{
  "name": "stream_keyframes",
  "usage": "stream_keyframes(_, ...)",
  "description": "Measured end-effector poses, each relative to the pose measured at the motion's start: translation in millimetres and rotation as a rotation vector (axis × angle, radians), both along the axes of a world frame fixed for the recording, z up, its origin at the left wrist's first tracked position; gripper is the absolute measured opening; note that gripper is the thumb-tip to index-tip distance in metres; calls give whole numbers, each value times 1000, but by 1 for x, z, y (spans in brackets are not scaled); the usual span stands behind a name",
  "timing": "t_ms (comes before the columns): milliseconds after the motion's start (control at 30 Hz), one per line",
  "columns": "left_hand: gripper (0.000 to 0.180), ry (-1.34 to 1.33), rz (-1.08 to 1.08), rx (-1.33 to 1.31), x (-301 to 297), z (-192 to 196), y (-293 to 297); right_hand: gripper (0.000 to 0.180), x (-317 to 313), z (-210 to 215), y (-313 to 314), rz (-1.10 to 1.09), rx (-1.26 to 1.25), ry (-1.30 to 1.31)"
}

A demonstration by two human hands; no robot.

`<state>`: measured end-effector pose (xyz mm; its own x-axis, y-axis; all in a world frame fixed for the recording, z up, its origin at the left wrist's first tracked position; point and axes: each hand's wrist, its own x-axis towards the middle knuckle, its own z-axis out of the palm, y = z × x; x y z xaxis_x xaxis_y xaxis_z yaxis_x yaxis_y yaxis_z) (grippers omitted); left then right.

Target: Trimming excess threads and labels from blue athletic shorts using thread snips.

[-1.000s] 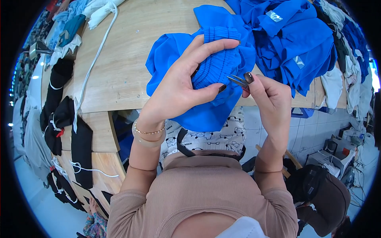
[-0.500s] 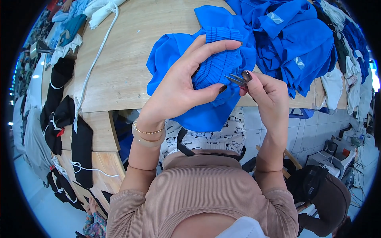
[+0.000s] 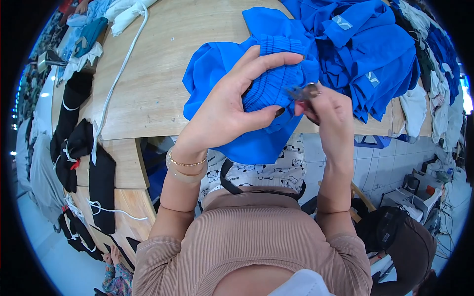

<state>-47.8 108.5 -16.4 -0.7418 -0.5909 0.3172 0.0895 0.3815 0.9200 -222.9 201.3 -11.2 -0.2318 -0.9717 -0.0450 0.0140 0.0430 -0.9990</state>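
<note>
A bright blue garment (image 3: 274,81) with a gathered elastic band lies bunched over the table's near edge, its lower part hanging down. My left hand (image 3: 222,101) is closed on the gathered band, with the thumb below and the forefinger stretched along the top. Just right of the band, my right hand (image 3: 335,111) grips small thread snips (image 3: 297,93). Their blades point left toward the band and are smeared by motion. Whether they touch the cloth, I cannot tell.
More blue garments (image 3: 370,49) are heaped at the right of the wooden table (image 3: 182,27). A white cord (image 3: 121,69) runs down its left side, near black cloth rolls (image 3: 102,187). Another person's hands (image 3: 114,254) show at lower left; someone in dark clothes (image 3: 412,241) is at lower right.
My right hand has turned slightly and its wrist has shifted a little left; the snips are now blurred. My left hand and the gathered band have moved slightly right.
</note>
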Motion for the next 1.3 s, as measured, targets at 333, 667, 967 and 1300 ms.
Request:
stream_keyframes(333,65,-18,-1,112,-3,-2,6,26,1,-3,-16,-100,-497,736)
stream_keyframes(667,66,1,-11,151,-4,0,7,17,-3,3,-11,-171,-477,748)
stream_keyframes(967,66,43,-4,179,-8,0,10,17,2,-9,-12,-235,-512,542)
stream_keyframes(1300,67,-15,21,86,-6,-2,9,26,8,-7,-13,-106,-477,852)
